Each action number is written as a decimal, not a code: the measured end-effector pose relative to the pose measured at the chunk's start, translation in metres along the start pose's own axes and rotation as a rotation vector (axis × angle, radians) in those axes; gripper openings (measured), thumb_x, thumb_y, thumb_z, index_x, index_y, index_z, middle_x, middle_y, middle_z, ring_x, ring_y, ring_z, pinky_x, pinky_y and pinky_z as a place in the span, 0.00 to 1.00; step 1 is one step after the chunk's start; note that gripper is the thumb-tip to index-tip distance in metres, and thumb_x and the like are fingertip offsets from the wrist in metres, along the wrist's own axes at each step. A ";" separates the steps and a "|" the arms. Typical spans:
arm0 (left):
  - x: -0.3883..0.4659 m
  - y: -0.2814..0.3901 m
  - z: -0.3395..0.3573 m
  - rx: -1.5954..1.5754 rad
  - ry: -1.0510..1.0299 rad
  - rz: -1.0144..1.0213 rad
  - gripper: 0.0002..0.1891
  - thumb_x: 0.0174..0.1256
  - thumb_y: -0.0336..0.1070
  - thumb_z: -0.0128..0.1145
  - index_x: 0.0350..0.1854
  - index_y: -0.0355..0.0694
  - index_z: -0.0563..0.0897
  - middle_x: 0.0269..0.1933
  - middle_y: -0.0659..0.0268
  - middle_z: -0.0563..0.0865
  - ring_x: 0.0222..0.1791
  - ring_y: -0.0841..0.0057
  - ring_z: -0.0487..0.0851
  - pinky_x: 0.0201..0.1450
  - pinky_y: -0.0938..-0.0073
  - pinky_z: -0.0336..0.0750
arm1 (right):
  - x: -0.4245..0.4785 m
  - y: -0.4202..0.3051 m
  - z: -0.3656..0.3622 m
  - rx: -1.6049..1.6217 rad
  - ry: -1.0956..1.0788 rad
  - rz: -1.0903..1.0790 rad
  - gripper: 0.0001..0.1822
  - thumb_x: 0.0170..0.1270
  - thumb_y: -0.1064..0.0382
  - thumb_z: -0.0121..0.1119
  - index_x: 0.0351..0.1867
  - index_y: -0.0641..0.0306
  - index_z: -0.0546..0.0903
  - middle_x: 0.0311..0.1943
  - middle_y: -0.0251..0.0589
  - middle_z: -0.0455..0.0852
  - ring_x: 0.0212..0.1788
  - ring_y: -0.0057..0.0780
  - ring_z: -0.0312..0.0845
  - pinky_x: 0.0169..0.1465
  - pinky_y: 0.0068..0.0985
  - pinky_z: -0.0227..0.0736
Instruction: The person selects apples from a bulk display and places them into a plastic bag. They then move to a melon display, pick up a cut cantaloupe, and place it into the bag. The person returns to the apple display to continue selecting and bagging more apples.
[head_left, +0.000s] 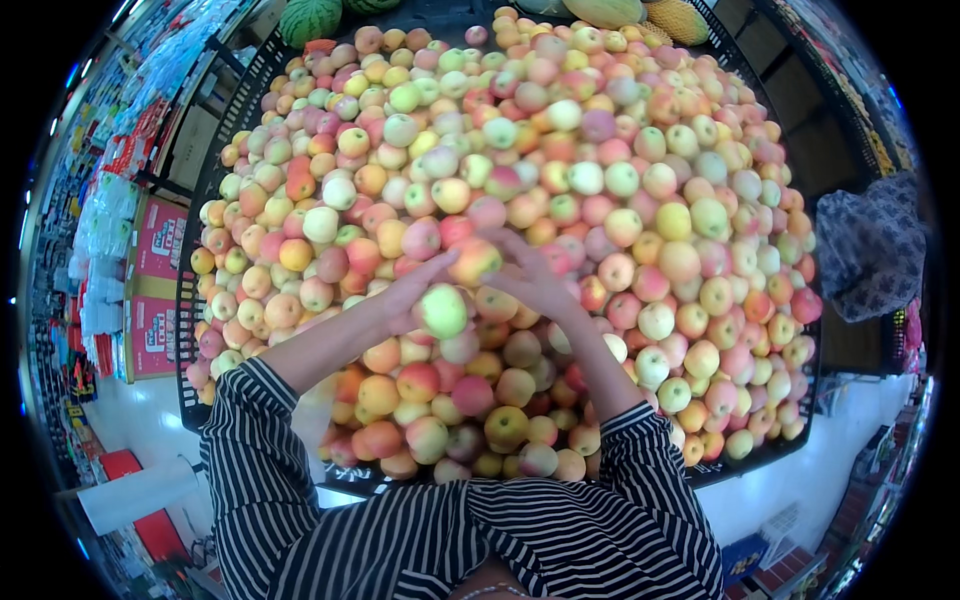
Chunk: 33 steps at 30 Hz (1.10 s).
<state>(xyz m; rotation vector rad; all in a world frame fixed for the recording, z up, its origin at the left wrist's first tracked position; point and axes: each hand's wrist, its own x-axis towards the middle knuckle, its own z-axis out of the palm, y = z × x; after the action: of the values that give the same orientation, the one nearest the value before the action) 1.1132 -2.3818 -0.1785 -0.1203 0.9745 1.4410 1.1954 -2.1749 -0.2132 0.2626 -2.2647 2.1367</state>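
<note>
A pale green apple (444, 310) rests in my left hand (411, 298), against the palm and fingers. Just above it, a red-and-yellow apple (475, 260) is between my two hands; the fingertips of my left hand reach its left side. My right hand (531, 279), slightly blurred, has its fingers and thumb around the right side of that apple. Both hands are above a large heap of loose red, yellow and green apples (472, 395). Something translucent, like thin plastic (315, 412), hangs beside my left forearm.
A black slatted plastic bin rim (187, 300) surrounds the heap. Watermelons (310, 21) and a netted yellow melon (677, 21) lie at the far edge. Pink printed cartons (159, 240) and shelves stand left. A patterned grey-blue cloth (870, 247) is at the right; a plastic roll (139, 495) is lower left.
</note>
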 end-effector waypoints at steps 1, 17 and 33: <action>0.002 -0.001 0.001 0.012 0.053 -0.007 0.30 0.68 0.61 0.50 0.49 0.33 0.76 0.35 0.52 0.85 0.33 0.66 0.86 0.40 0.66 0.84 | 0.005 0.008 -0.006 -0.142 0.022 -0.003 0.31 0.61 0.55 0.64 0.64 0.61 0.69 0.53 0.43 0.79 0.56 0.31 0.75 0.55 0.31 0.73; 0.004 -0.019 -0.012 -0.011 0.095 -0.166 0.16 0.69 0.43 0.54 0.46 0.33 0.78 0.35 0.53 0.86 0.35 0.64 0.87 0.42 0.65 0.84 | 0.055 0.077 -0.137 -1.517 0.518 0.059 0.22 0.61 0.62 0.55 0.58 0.60 0.75 0.49 0.47 0.81 0.59 0.43 0.71 0.66 0.50 0.55; -0.140 -0.020 0.117 0.511 -0.014 0.020 0.19 0.70 0.46 0.51 0.50 0.32 0.77 0.33 0.53 0.87 0.34 0.71 0.87 0.38 0.74 0.82 | -0.059 -0.083 0.008 1.021 0.179 0.159 0.28 0.77 0.45 0.32 0.67 0.62 0.63 0.62 0.48 0.74 0.62 0.42 0.73 0.62 0.37 0.72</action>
<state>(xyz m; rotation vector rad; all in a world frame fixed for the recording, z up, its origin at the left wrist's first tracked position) 1.2105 -2.4221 -0.0285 0.2744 1.3037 1.1680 1.2656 -2.1804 -0.1387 -0.1161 -0.9555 3.0398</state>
